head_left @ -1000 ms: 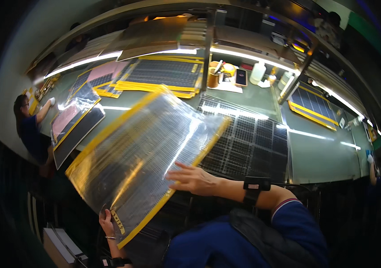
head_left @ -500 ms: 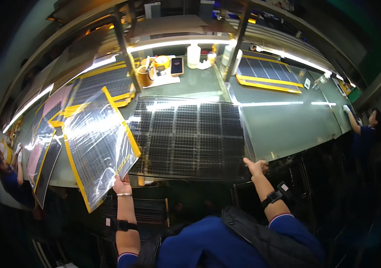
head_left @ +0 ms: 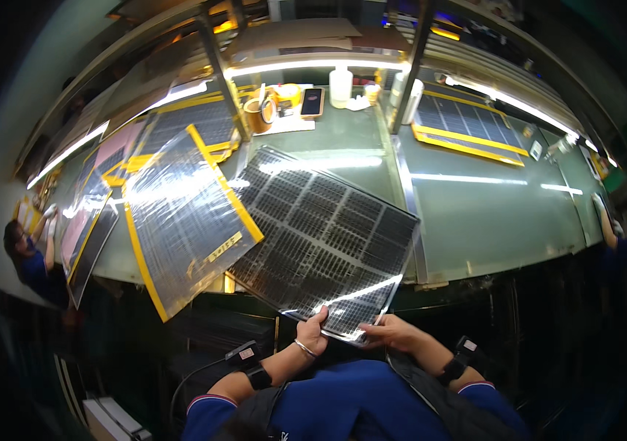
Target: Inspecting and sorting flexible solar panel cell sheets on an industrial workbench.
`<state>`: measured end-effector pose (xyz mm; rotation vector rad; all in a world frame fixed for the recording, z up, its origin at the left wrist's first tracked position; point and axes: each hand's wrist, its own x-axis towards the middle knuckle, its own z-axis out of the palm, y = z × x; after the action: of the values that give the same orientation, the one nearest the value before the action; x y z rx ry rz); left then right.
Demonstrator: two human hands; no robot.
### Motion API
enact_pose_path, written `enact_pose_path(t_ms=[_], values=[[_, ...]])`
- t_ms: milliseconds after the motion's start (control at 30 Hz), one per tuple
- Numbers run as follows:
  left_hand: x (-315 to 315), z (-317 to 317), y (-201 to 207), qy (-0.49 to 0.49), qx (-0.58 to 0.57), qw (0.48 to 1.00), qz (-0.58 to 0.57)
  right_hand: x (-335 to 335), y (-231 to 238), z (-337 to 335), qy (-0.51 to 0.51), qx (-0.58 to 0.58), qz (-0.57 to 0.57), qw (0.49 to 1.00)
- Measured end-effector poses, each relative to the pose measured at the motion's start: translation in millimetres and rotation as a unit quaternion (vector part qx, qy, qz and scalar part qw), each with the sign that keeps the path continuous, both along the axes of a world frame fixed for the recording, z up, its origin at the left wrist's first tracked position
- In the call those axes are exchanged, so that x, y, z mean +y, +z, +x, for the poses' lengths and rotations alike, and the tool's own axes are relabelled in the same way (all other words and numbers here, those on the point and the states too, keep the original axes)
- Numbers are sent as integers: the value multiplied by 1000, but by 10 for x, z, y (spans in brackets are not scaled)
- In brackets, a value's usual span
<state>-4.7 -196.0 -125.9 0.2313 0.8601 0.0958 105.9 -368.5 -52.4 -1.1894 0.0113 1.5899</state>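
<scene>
A dark, glossy gridded film sheet (head_left: 321,235) lies turned at an angle on the bench, its near corner reaching past the front edge toward me. My left hand (head_left: 313,332) holds its near edge, thumb on top and the other fingers hidden beneath. Close to the near corner, my right hand (head_left: 395,333) pinches the same sheet. To the left is a yellow-edged clear film sheet (head_left: 185,220), creased and shiny, with its right side over the dark sheet's left part. Neither hand touches it.
Yellow-edged panels lie at the back left (head_left: 188,128) and back right (head_left: 467,121). A phone (head_left: 312,102), a brown cup (head_left: 258,115) and a white bottle (head_left: 340,87) stand under the shelf. Metal posts (head_left: 418,66) rise from the bench. People work at far left (head_left: 33,257) and far right (head_left: 618,235).
My left hand has let go of the yellow-edged sheet and moved right onto the dark sheet. The dark sheet has turned, its near corner drawn toward me, with my right hand now gripping it.
</scene>
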Motion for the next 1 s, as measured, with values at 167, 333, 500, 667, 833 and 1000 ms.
enact_pose_path(t_ms=[167, 333, 500, 667, 833, 1000], values=[[240, -296, 431, -154, -21, 987, 34, -332, 54, 1033, -344, 181, 315, 866], [293, -654, 343, -227, 29, 972, 57, -503, -20, 1939, -262, 94, 223, 934], [384, -484, 85, -352, -26, 931, 98, -442, -174, 2379, -26, -51, 48, 997], [486, -190, 197, -302, -14, 931, 206, -422, -530, 2295, -107, -220, 20, 969], [572, -88, -64, -129, 4, 937, 323, -307, -153, 1923, -194, -340, 105, 914], [548, 408, 737, -381, 64, 579, 718, 50, 406, 1840, 25, -489, -46, 871]])
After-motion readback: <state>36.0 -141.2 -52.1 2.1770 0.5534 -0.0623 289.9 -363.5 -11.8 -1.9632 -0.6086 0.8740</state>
